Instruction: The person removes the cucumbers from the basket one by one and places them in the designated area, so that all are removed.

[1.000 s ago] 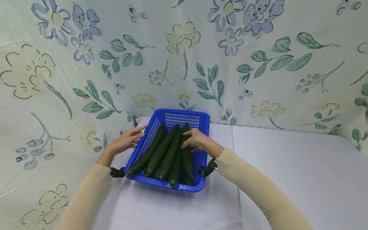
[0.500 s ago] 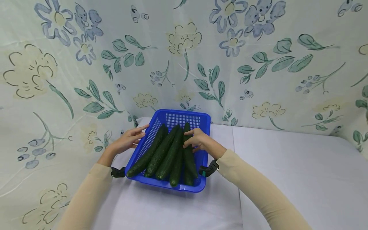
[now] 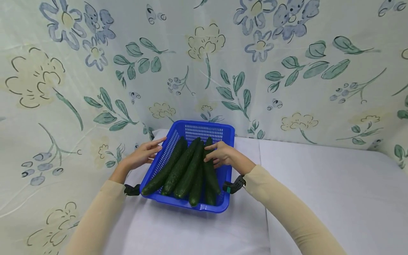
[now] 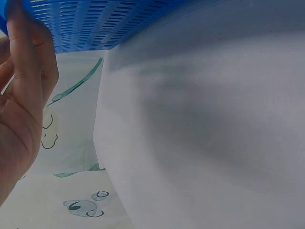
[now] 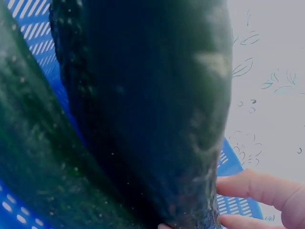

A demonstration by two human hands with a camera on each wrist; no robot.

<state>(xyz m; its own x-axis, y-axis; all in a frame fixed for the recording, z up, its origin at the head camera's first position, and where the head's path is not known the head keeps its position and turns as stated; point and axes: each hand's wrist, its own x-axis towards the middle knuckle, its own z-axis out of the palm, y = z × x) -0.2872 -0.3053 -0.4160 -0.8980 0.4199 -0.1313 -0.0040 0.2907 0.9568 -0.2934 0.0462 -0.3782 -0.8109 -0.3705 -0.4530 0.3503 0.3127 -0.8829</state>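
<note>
A blue plastic basket [image 3: 188, 204] with slotted walls holds several dark green cucumbers [image 3: 183, 170], lying lengthwise side by side. At its right side my right hand [image 3: 220, 154] grips the upper part of the rightmost cucumber [image 3: 210, 175], whose lower end angles toward the right wall. That cucumber [image 5: 152, 95] fills the middle of the right wrist view, fingertips at its lower right. Extended fingers of my left hand [image 3: 142, 155] touch the outside of the basket's left rim. In the left wrist view, my left hand [image 4: 24, 95] reaches up to the basket wall [image 4: 95, 24].
White cloth [image 3: 318, 191] covers the table around the basket. A flower-printed curtain [image 3: 223, 71] hangs behind and along the left. Black wrist straps [image 3: 234, 185] are on both wrists, one close beside the basket's right rim.
The rightmost cucumber's lower end has swung to the right, uncovering more of the cucumber beneath it. My right hand has shifted slightly right with it. My left hand stays at the rim.
</note>
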